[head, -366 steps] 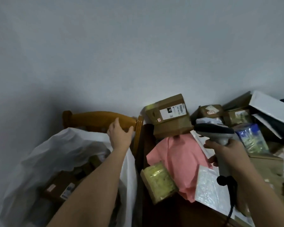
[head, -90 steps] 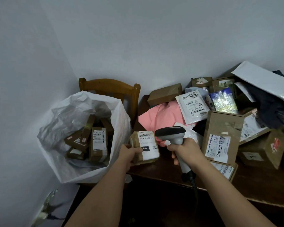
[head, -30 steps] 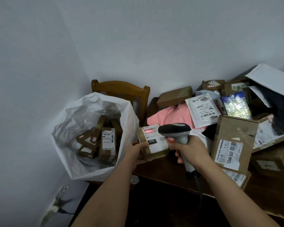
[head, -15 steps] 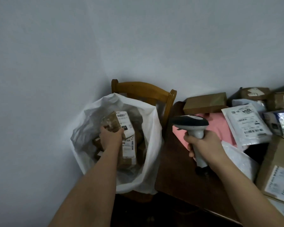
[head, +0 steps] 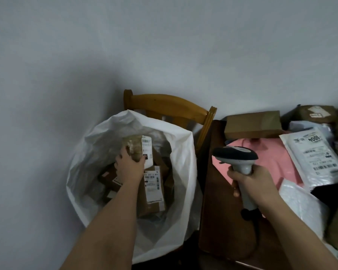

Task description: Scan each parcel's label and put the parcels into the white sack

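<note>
Your left hand [head: 129, 166] is clenched on a small brown parcel [head: 138, 148], grip wrapped round its lower end, white label facing up and right, and you hold it inside the mouth of the white sack [head: 180, 145], just above the boxes already lying in there. Your right hand [head: 251, 182] is closed round the handle of the scanner [head: 235, 155], head pointing left, over the corner of the worktop [head: 213, 201]. That parcel looks light and fairly stiff, tape-wrapped, so possibly a little slick; holding it by the end one-handed seems enough, and it should survive a short drop onto the cardboard below. A second ago the same parcel sat in front of the scanner over the worktop edge with the red beam on its label; now it has swung left into the sack, and the scanner has pulled away from it. More work waits on the right: a pink mailer [head: 267, 152], a white mailer [head: 314, 154] marked 1004, and a brown box [head: 252, 124] behind them. The sack sits on a wooden chair [head: 170, 103].
</note>
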